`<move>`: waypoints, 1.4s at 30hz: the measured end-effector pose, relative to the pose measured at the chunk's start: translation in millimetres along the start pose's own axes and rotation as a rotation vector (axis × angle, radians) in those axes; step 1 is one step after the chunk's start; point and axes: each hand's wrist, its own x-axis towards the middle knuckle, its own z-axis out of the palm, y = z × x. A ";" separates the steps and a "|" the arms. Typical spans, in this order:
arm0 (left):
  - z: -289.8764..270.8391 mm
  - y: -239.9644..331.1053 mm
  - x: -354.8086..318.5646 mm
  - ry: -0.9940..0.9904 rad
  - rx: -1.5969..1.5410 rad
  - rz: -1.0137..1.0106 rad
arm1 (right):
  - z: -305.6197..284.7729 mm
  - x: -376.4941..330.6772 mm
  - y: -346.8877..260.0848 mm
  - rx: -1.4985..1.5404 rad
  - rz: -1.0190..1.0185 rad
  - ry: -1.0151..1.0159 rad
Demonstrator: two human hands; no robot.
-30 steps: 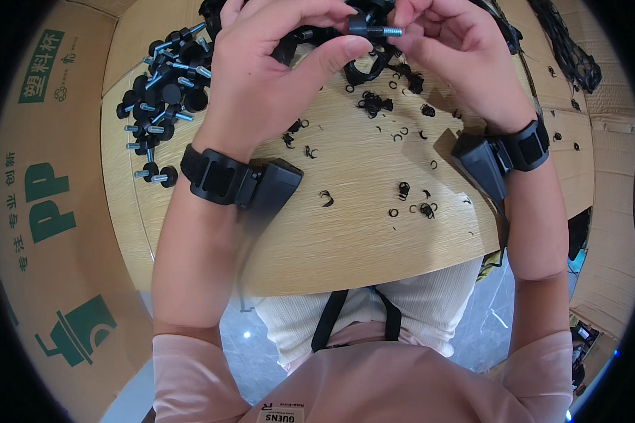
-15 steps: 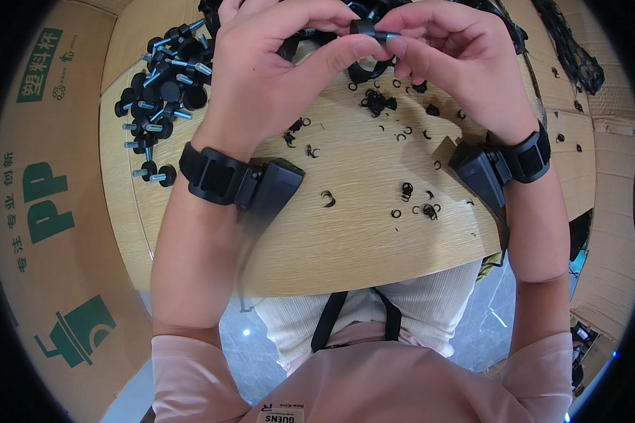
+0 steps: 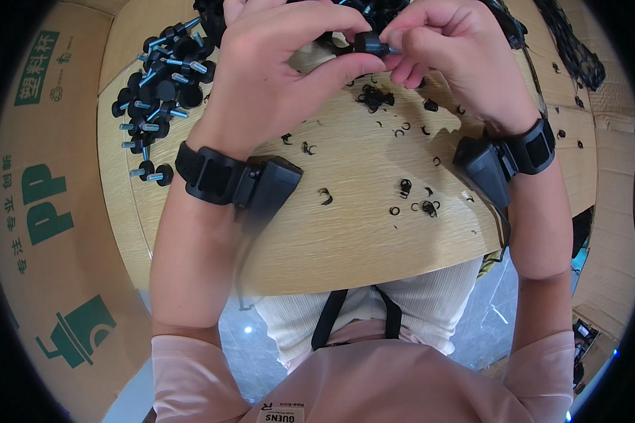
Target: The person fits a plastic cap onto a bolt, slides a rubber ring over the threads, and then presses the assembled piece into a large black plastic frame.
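Both hands up at the far edge of the wooden table point(image 3: 346, 233), meeting over one small black knob point(image 3: 369, 43). Left hand point(image 3: 279, 74) curled around it, thumb pressed under the knob and fingers folded over the top, so closed on it. Right hand point(image 3: 455, 60) pinched in from the other side, fingertips point(image 3: 402, 51) nipped on the short metal stud poking out of the knob (hard to tell whether a ring sat on it). Knob held clear of the table, up between the two hands. Black wrist bands point(image 3: 208, 175) strapped on each forearm, each with a boxy black unit. Heap of finished black knobs with silvery screws point(image 3: 159, 84) off to the left, near the left hand but well apart from it. Loose little black rings point(image 3: 413, 201) scattered over the table below the right wrist, more clustered just under the hands. Cardboard box wall point(image 3: 46, 233) with green print along the left.
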 end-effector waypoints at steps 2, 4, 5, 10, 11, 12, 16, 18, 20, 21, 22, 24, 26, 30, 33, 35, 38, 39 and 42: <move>3.3 -4.0 -0.9 0.009 0.009 0.042 | -0.9 1.9 0.8 0.020 0.049 -0.001; 4.1 -6.9 -1.8 0.018 0.016 0.084 | -2.8 4.1 3.4 0.029 0.091 -0.040; 3.0 -7.9 -2.2 0.001 0.030 0.082 | -4.0 4.0 3.4 0.029 0.091 -0.038; 2.8 -2.3 -2.3 -0.052 0.023 -0.033 | -15.1 7.1 12.4 0.211 0.127 -0.169; 8.3 -0.7 -2.0 0.015 -0.199 -0.066 | -12.9 6.9 10.2 0.211 0.127 -0.168; 12.5 -0.4 -2.6 0.083 -0.421 -0.098 | -8.0 6.0 6.4 0.102 0.159 -0.151; 8.8 -7.3 -8.2 0.118 -0.438 -0.110 | -0.3 0.2 1.4 -0.012 0.056 -0.141; 6.7 -7.6 -7.5 0.059 -0.299 -0.074 | -6.7 1.5 5.1 0.344 0.021 -0.160; 6.3 -5.4 -6.2 0.054 -0.278 -0.070 | -8.4 4.1 4.2 0.423 -0.034 -0.128; 6.3 -3.6 -5.3 0.047 -0.261 -0.065 | -8.5 4.0 3.9 0.422 -0.035 -0.129; 5.3 -1.4 -4.7 0.048 -0.259 -0.065 | -8.1 3.7 3.9 0.293 -0.031 -0.109; 5.5 2.1 -3.7 0.018 -0.183 -0.108 | -7.9 2.2 6.2 0.033 -0.020 -0.063; 4.5 1.7 -1.7 -0.004 -0.105 -0.032 | -9.4 1.7 11.5 -0.095 -0.016 -0.044; 1.7 3.1 -1.0 -0.060 -0.071 -0.001 | -15.7 0.8 20.9 0.077 -0.074 -0.162; -1.0 3.8 -1.7 0.019 -0.251 -0.164 | -10.0 2.2 18.4 0.145 -0.063 -0.266; 8.1 -4.1 0.5 0.136 -0.229 -0.121 | -6.3 2.6 15.9 0.149 -0.058 -0.312; 1.6 2.5 -4.5 0.136 0.041 -0.170 | -9.0 2.4 14.6 0.153 -0.127 -0.250; 4.4 2.7 -6.2 0.147 0.048 -0.172 | -10.0 2.9 16.2 0.196 -0.207 -0.168; 3.9 0.5 -5.7 0.103 0.001 -0.145 | -16.5 4.7 12.1 0.479 -0.200 -0.176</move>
